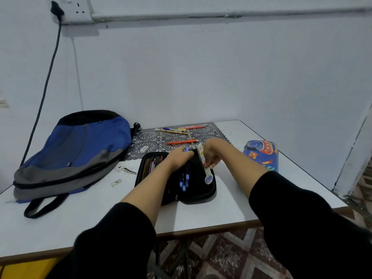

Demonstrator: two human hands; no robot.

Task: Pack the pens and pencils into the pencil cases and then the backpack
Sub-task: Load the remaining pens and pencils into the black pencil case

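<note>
Pencil case (201,188) open near table's (221,210) front edge; our right hand (209,156) grips pen (206,172) above it; left hand (179,157) on it, grip we can't tell.

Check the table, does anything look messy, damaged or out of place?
Yes: between the blue and grey fabric backpack and the open black zip pencil case, the white tabletop carries a dark speckled scuff or scrap and a small pale rectangular scrap. Whether damage or litter, I cannot tell.

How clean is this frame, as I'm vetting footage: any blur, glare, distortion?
Head view: wide-angle distortion skews the wall conduit and table; light is soft and even, no glare; the left hand and the right hand, which holds a white pen, are slightly blurred over the black pencil case.
</note>
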